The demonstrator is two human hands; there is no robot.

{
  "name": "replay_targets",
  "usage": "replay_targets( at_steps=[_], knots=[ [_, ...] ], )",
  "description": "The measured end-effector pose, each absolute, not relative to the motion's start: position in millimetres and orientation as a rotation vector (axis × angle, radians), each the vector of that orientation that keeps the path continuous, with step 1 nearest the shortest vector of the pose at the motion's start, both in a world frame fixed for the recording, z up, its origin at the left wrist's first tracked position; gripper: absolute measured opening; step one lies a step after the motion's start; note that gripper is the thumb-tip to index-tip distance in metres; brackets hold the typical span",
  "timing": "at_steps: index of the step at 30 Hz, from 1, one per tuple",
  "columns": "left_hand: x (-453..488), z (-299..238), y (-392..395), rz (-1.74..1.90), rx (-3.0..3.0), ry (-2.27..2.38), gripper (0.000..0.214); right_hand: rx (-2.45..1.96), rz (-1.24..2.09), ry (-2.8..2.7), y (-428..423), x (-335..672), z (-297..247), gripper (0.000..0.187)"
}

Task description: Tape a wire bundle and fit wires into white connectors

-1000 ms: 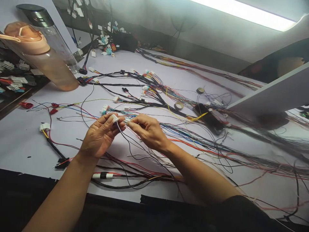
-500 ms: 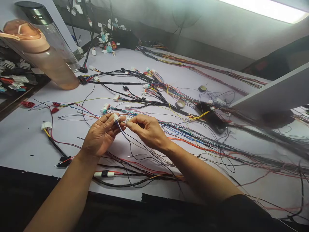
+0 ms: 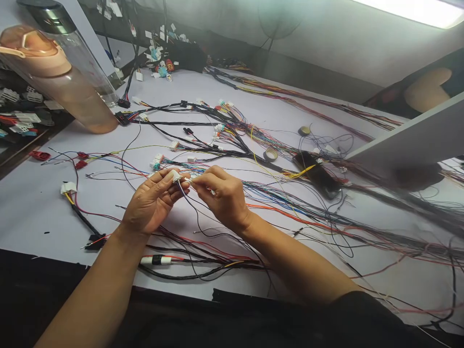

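Note:
Between thumb and fingers, my left hand [image 3: 150, 205] grips a small white connector housing [image 3: 175, 176]. Dark and bluish wires [image 3: 186, 195] run from the housing down over the table. Just right of it, my right hand [image 3: 226, 195] is closed in a pinch on a thin pale wire [image 3: 189, 180], whose end points toward the fingers of my left hand. The wire's very tip is too small to make out. Under and behind both hands lies a spread of coloured wires [image 3: 268, 198].
A black-taped wire harness [image 3: 232, 154] crosses the white table. A peach-lidded bottle [image 3: 68, 87] and a clear bottle [image 3: 85, 53] stand at left. Tape rolls [image 3: 270, 154] and a dark phone [image 3: 317, 175] lie right of centre. A white-sleeved cable [image 3: 155, 260] lies near the front edge.
My right hand has shifted slightly, its fingers curling more and its wrist turning, with the pale wire now showing at its fingertips. My left hand still holds the connector in nearly the same place.

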State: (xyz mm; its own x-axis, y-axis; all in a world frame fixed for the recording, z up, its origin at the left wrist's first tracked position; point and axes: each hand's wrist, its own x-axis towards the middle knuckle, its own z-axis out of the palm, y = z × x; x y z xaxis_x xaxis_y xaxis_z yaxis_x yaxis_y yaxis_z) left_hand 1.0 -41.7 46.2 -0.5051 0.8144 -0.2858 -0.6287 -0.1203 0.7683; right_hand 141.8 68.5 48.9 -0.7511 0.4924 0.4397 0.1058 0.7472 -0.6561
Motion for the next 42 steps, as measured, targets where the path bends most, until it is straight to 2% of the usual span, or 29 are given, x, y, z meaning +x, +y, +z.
replay_targets(
  at_steps=[4, 9, 14, 20, 25, 42],
  knots=[
    [1, 46, -42, 1.809, 0.265, 1.088, 0.017, -0.382, 0.643, -2.360, 68, 143, 43, 0.027],
    [2, 48, -41, 1.803, 0.256, 1.100, 0.017, -0.373, 0.613, -2.383, 69, 143, 39, 0.027],
    [2, 46, -42, 1.786, 0.261, 1.127, 0.021, -0.413, 0.733, -2.349, 68, 144, 42, 0.025],
    [3, 45, -42, 1.778, 0.278, 1.152, 0.020, -0.519, 1.120, -2.170, 68, 141, 46, 0.007],
    [3, 47, -41, 1.768, 0.275, 1.140, 0.025, -0.576, 1.364, -2.028, 68, 140, 47, 0.005],
    [1, 44, -41, 1.742, 0.285, 1.160, 0.030, -0.480, 1.286, -2.010, 72, 147, 44, 0.010]
  ],
)
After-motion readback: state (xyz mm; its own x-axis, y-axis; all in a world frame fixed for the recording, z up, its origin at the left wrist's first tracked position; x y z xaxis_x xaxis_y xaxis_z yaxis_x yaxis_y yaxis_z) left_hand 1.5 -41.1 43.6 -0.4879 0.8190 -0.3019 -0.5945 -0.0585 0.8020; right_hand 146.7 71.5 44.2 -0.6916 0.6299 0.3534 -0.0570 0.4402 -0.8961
